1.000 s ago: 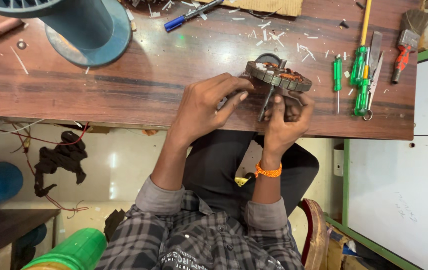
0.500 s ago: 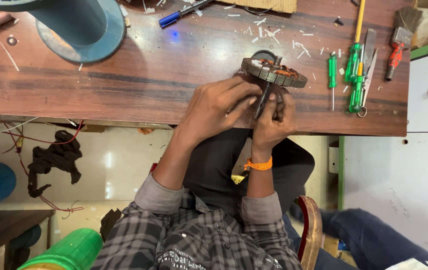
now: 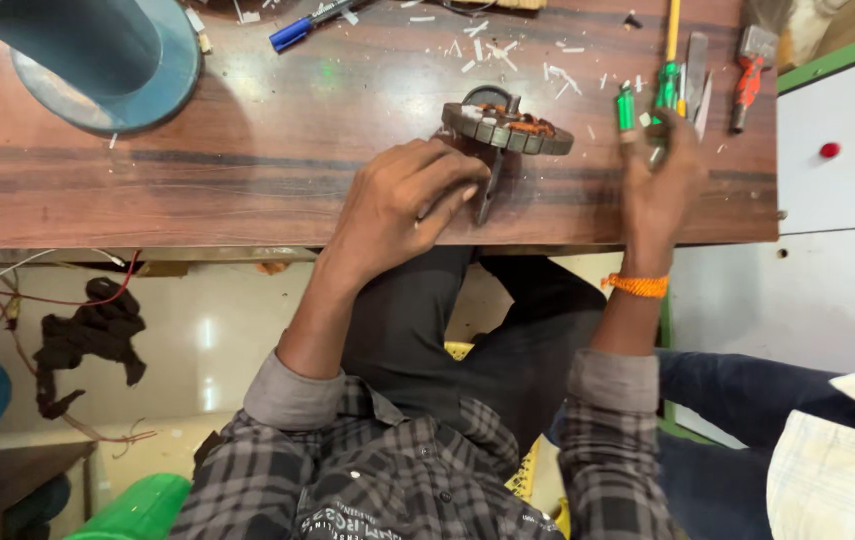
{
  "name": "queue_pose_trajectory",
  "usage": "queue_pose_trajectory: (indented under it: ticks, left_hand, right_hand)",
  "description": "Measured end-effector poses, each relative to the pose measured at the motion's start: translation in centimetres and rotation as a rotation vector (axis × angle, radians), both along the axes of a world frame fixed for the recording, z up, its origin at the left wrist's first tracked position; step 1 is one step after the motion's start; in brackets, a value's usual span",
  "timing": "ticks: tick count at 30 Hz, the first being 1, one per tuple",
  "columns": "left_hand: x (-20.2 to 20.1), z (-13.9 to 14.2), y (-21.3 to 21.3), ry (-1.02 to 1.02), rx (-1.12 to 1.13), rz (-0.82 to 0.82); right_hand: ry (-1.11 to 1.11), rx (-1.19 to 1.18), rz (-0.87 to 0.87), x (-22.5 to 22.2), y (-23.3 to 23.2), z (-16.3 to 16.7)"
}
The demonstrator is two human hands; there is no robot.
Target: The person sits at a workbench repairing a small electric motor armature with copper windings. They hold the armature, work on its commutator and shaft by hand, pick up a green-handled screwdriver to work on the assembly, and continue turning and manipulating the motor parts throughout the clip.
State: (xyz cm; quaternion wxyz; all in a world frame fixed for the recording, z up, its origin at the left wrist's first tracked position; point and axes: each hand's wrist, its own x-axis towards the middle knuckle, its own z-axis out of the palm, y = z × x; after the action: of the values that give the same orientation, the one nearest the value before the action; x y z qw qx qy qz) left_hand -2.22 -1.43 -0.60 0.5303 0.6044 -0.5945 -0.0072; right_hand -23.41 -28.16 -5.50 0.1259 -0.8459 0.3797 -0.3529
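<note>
Left hand (image 3: 397, 205) steadies the stator (image 3: 507, 125); right hand (image 3: 659, 180) touches screwdrivers (image 3: 665, 90).

Open tabletop left of the stator

Bare wooden table (image 3: 247, 150) lies between the blue cone base (image 3: 107, 60) and motor stator (image 3: 507, 125); green screwdrivers (image 3: 667, 90) crowd the right.

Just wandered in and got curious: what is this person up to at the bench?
A person sits at a wooden workbench, seen from above. Their left hand rests on a round motor part with copper windings, steadying it at the bench edge. Their right hand reaches to the side, onto a cluster of tools, touching a green-handled screwdriver. A red-handled tool lies further right, a blue pen and a big teal spool lie to the left. Small white scraps litter the bench.
</note>
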Motion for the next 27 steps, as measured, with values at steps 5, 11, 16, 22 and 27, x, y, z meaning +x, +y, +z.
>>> queue_pose_trajectory:
  ticks: [5, 11, 16, 22, 27]
  left_hand:
    - [-0.2, 0.0, -0.3, -0.01, -0.016, 0.01]
    - [0.7, -0.5, 0.1, -0.049, -0.038, 0.045]
    - [1.0, -1.5, -2.5, -0.14, -0.026, 0.029]
    - [1.1, -3.4, -5.0, -0.133, -0.077, 0.013]
    - [1.3, -3.7, -5.0, -0.056, -0.025, -0.036]
  right_hand:
    - [0.224, -0.006, -0.036, 1.1, -1.4, -0.6]
    - [-0.754, 0.643, 0.34, -4.3, 4.5, 1.5]
    - [-0.71, 0.315, 0.549, -4.5, 9.6, 3.2]
    - [-0.701, 0.286, 0.525, -0.2, 12.2, 3.9]
    - [-0.678, 0.236, 0.53, 1.7, 12.9, 3.5]
